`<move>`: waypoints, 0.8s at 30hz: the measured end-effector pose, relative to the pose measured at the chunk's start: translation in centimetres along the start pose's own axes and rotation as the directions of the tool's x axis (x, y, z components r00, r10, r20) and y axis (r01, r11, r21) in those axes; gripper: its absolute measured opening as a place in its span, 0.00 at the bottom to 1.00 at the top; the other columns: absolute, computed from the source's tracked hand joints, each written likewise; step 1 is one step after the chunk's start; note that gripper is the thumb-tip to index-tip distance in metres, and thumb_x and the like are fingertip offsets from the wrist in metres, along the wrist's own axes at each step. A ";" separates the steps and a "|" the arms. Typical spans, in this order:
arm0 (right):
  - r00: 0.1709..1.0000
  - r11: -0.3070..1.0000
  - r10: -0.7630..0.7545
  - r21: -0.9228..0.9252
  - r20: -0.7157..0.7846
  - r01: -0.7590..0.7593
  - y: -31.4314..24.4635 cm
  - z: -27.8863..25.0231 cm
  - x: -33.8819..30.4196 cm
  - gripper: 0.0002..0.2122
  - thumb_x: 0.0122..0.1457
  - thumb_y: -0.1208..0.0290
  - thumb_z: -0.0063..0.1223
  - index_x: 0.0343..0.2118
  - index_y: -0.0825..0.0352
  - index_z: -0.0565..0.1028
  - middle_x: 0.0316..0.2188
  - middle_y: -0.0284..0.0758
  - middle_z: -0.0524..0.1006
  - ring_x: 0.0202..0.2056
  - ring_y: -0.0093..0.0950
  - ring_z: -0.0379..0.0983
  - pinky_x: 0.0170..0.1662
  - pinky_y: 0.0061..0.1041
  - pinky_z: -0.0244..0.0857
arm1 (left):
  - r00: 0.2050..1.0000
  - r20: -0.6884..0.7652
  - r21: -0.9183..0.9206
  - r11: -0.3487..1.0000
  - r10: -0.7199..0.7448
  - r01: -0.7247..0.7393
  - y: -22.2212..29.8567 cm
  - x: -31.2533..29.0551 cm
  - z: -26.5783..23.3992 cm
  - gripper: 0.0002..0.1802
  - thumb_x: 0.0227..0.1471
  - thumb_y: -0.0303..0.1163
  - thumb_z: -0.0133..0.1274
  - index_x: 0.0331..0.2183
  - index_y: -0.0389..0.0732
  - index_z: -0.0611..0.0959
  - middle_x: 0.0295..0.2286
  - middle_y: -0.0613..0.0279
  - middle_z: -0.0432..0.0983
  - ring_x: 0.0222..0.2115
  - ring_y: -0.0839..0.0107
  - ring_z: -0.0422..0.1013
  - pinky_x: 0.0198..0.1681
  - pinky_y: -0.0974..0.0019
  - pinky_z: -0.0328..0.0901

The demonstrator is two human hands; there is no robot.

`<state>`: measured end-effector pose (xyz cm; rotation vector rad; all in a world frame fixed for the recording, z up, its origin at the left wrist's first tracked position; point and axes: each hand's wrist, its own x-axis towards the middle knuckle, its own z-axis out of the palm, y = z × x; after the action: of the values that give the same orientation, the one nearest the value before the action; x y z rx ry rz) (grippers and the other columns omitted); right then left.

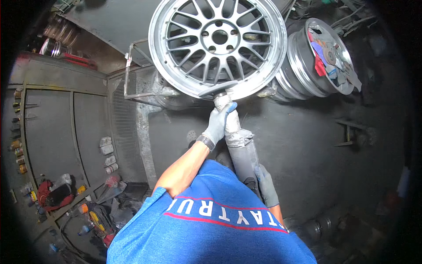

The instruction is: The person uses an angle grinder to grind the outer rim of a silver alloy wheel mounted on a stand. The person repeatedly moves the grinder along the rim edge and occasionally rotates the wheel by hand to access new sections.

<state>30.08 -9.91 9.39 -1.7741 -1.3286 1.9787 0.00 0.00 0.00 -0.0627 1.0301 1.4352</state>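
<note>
A silver multi-spoke wheel rim (220, 48) stands ahead of me, face toward me, on a grey metal frame (129, 77). In both gloved hands is an angle grinder (242, 156), its front end wrapped in whitish material. My left hand (215, 125) is closed round the wrapped front part, just behind the disc. My right hand (267, 187) grips the rear of the grey body, with some fingers hidden. The grinder's round disc (218, 89), seen nearly edge-on, overlaps the rim's lower lip; I cannot tell if it touches.
On the right, more wheel rims (303, 66) lie stacked, with rags and discs (330, 56) in the top one. Shelving (72, 136) lines the left, holding small containers. Bags, bottles and a red-and-black item (55, 193) crowd the lower left. A small stand (350, 133) sits on the right-hand floor.
</note>
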 end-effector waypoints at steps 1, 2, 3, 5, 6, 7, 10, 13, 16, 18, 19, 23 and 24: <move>1.000 1.000 -0.021 0.005 -0.008 0.021 0.3 -1.2 0.1 0.28 0.76 0.56 0.52 0.68 0.74 0.73 0.63 0.49 0.79 0.63 0.35 0.73 0.68 0.33 0.63 | 1.000 0.001 -0.035 0.999 -0.020 0.020 -0.6 0.1 0.8 0.15 0.60 0.36 0.72 0.43 0.45 0.83 0.29 0.60 0.83 0.26 0.65 0.81 0.31 0.60 0.78; 0.999 0.999 -0.042 0.009 -0.016 0.042 0.5 -2.5 0.2 0.28 0.76 0.56 0.52 0.68 0.75 0.73 0.62 0.48 0.79 0.63 0.35 0.73 0.68 0.33 0.64 | 0.999 0.003 -0.069 0.997 -0.041 0.041 -1.3 0.3 1.7 0.15 0.60 0.35 0.72 0.43 0.45 0.83 0.29 0.61 0.83 0.26 0.66 0.81 0.31 0.60 0.77; 1.000 0.999 -0.021 -0.025 -0.023 0.021 0.5 -5.0 -0.3 0.28 0.76 0.56 0.53 0.68 0.76 0.73 0.62 0.48 0.79 0.63 0.35 0.74 0.68 0.33 0.64 | 0.999 -0.003 -0.112 0.992 -0.054 0.054 -3.2 0.2 3.0 0.14 0.60 0.34 0.72 0.42 0.46 0.82 0.29 0.61 0.82 0.27 0.66 0.81 0.31 0.60 0.77; 0.997 0.994 -0.035 -0.106 -0.072 0.027 -1.2 -8.2 0.0 0.28 0.76 0.56 0.53 0.67 0.77 0.73 0.62 0.47 0.79 0.62 0.35 0.74 0.67 0.33 0.65 | 0.999 0.024 -0.171 0.984 -0.043 0.046 -5.0 1.7 5.5 0.13 0.60 0.34 0.71 0.41 0.46 0.82 0.29 0.62 0.82 0.28 0.66 0.81 0.33 0.59 0.77; 0.997 0.991 -0.041 -0.128 -0.071 0.031 -3.0 -9.3 -0.6 0.29 0.76 0.55 0.54 0.67 0.77 0.72 0.61 0.47 0.79 0.62 0.34 0.74 0.67 0.32 0.65 | 0.995 0.080 -0.207 0.976 -0.055 0.070 -5.9 2.1 6.5 0.12 0.61 0.34 0.70 0.42 0.46 0.82 0.30 0.62 0.82 0.29 0.66 0.81 0.34 0.59 0.78; 0.996 0.991 -0.049 -0.128 -0.081 0.039 -3.6 -10.3 -0.7 0.29 0.76 0.55 0.54 0.67 0.77 0.72 0.62 0.46 0.79 0.62 0.33 0.74 0.66 0.32 0.65 | 0.995 0.094 -0.217 0.975 -0.036 0.056 -6.6 2.7 7.6 0.11 0.62 0.33 0.70 0.42 0.46 0.82 0.30 0.62 0.83 0.29 0.66 0.81 0.35 0.59 0.78; 0.994 0.993 -0.070 -0.100 -0.087 0.061 -4.3 -12.8 -0.6 0.30 0.76 0.54 0.55 0.69 0.76 0.71 0.62 0.46 0.79 0.61 0.32 0.74 0.66 0.31 0.66 | 0.992 0.122 -0.275 0.959 -0.033 0.065 -7.7 3.4 9.4 0.11 0.62 0.33 0.70 0.42 0.46 0.82 0.31 0.62 0.83 0.29 0.66 0.81 0.36 0.59 0.78; 0.995 0.988 -0.068 -0.147 -0.072 0.057 -4.7 -12.6 -0.5 0.30 0.76 0.54 0.55 0.69 0.76 0.71 0.62 0.46 0.79 0.61 0.32 0.74 0.66 0.31 0.66 | 0.997 0.074 -0.251 0.967 -0.026 0.043 -7.4 2.8 9.3 0.12 0.62 0.34 0.70 0.42 0.46 0.82 0.31 0.61 0.83 0.30 0.66 0.81 0.36 0.59 0.78; 0.999 0.996 -0.007 -0.092 -0.052 0.002 -4.1 -10.4 -0.3 0.30 0.76 0.54 0.55 0.69 0.76 0.71 0.63 0.46 0.78 0.62 0.33 0.73 0.67 0.31 0.64 | 0.999 0.028 -0.225 0.974 -0.019 0.025 -5.9 1.4 7.5 0.12 0.61 0.34 0.70 0.41 0.46 0.83 0.31 0.61 0.83 0.29 0.67 0.81 0.35 0.60 0.77; 0.999 0.995 -0.030 -0.091 -0.011 0.029 -2.6 -8.8 0.5 0.30 0.76 0.55 0.55 0.69 0.76 0.71 0.64 0.46 0.77 0.64 0.33 0.72 0.68 0.32 0.63 | 1.000 0.002 -0.188 0.982 -0.003 0.003 -4.5 0.9 5.7 0.12 0.61 0.34 0.70 0.41 0.45 0.83 0.30 0.61 0.83 0.28 0.67 0.80 0.34 0.60 0.77; 0.999 0.995 -0.042 -0.087 0.009 0.042 -1.9 -7.8 0.8 0.30 0.76 0.55 0.55 0.69 0.76 0.71 0.65 0.47 0.77 0.64 0.34 0.72 0.69 0.32 0.62 | 1.000 -0.011 -0.167 0.986 0.005 -0.007 -3.9 0.6 4.6 0.12 0.61 0.34 0.70 0.41 0.45 0.83 0.30 0.61 0.83 0.28 0.67 0.80 0.33 0.61 0.77; 0.997 0.999 0.012 0.036 0.082 -0.015 -1.1 -3.6 1.4 0.30 0.76 0.55 0.55 0.69 0.76 0.71 0.66 0.47 0.76 0.66 0.35 0.70 0.70 0.32 0.61 | 0.997 -0.049 -0.088 0.994 0.058 -0.062 -0.5 -1.3 1.5 0.10 0.62 0.37 0.69 0.42 0.45 0.86 0.30 0.65 0.83 0.28 0.72 0.80 0.32 0.65 0.75; 0.996 0.999 0.012 0.031 0.083 -0.015 -0.9 -2.6 1.5 0.31 0.75 0.54 0.56 0.69 0.76 0.71 0.65 0.47 0.76 0.66 0.35 0.71 0.70 0.32 0.61 | 0.996 -0.052 -0.078 0.994 0.072 -0.076 0.3 -1.9 1.2 0.11 0.62 0.37 0.69 0.42 0.44 0.86 0.30 0.66 0.83 0.27 0.72 0.79 0.30 0.65 0.74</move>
<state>31.60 -7.17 9.21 -1.7094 -1.3052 2.0894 0.75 -0.68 2.09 -0.1192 1.0239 1.5492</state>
